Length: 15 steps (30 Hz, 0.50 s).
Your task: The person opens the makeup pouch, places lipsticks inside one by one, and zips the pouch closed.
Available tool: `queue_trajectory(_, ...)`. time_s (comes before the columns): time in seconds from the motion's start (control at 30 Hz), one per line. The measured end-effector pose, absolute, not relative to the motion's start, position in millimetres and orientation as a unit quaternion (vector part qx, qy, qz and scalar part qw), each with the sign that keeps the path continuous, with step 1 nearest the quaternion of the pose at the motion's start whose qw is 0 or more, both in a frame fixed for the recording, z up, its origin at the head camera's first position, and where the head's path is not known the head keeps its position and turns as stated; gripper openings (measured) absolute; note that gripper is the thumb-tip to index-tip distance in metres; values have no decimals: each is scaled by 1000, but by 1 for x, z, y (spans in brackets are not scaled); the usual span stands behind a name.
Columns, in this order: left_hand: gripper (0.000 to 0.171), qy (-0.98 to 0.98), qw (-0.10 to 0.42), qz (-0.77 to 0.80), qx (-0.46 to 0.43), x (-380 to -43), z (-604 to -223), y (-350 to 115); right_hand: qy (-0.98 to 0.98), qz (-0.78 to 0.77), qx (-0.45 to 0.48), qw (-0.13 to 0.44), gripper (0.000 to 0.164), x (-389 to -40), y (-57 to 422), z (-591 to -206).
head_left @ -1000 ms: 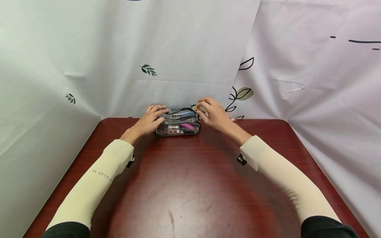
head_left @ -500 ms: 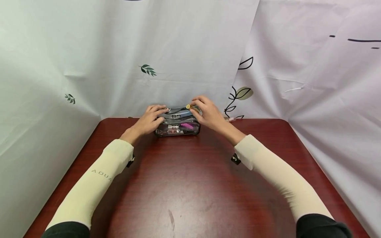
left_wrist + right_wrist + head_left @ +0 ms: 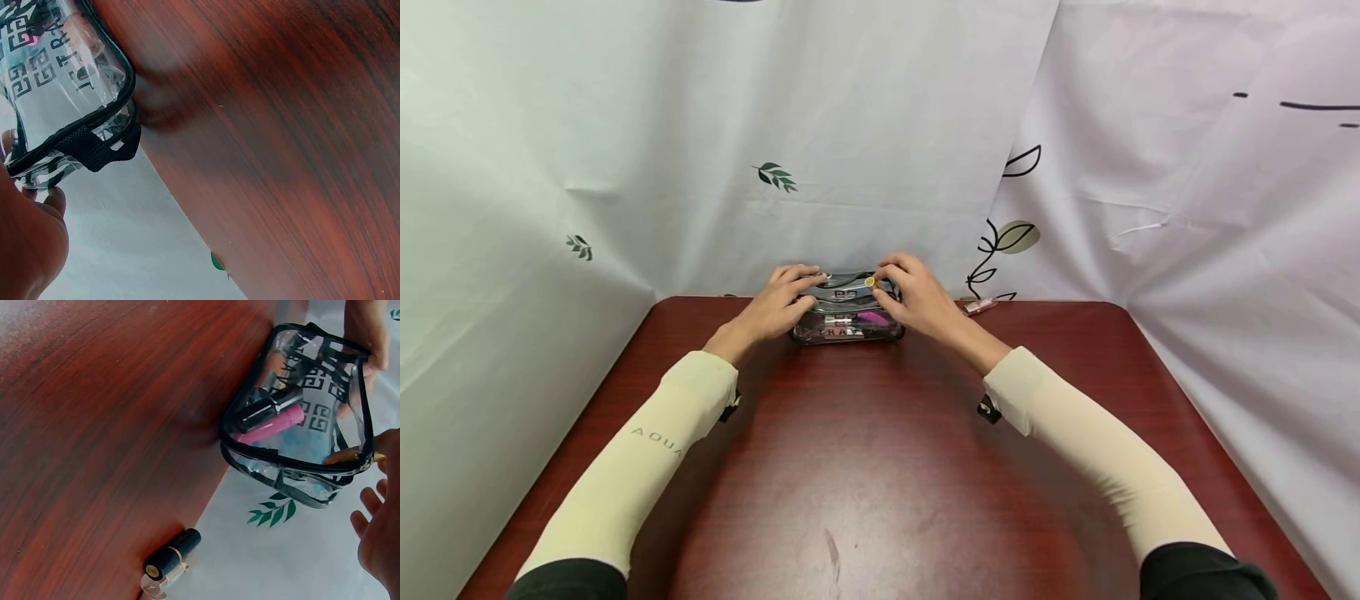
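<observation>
A clear cosmetic bag [image 3: 848, 327] with black piping and printed letters stands at the table's far edge. At its left top rim, my left hand [image 3: 775, 305] grips the plastic between thumb and fingers; in the left wrist view, fingertips show at the rim. My right hand [image 3: 925, 302] pinches a slim golden tube [image 3: 870, 282] at the bag's open top, right side. In the right wrist view, the tube's lower part appears inside the bag, behind the clear wall. A pink tube [image 3: 272, 425] and a black tube [image 3: 265, 409] lie inside.
To the right of the bag, a black lipstick with a gold band [image 3: 172, 553] and a small clear tube [image 3: 155, 587] lie at the far edge of the red-brown table [image 3: 880, 467]. A white leaf-print cloth [image 3: 880, 125] hangs close behind.
My right hand has moved left, then down, with the golden tube, from the bag's right corner into its opening. The left hand has stayed on the bag.
</observation>
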<state>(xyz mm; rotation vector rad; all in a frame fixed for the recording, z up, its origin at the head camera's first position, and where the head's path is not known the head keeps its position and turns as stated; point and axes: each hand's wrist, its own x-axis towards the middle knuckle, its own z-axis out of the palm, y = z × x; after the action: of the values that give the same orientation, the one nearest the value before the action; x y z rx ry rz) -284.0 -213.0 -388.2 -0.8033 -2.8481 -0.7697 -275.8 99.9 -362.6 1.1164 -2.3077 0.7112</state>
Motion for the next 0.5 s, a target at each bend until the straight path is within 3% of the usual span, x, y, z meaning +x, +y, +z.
queue_trajectory(0.5,58,-932,45,-243,-265,-284,-389,-212,-859,249,388,224,20,-274,101,-371)
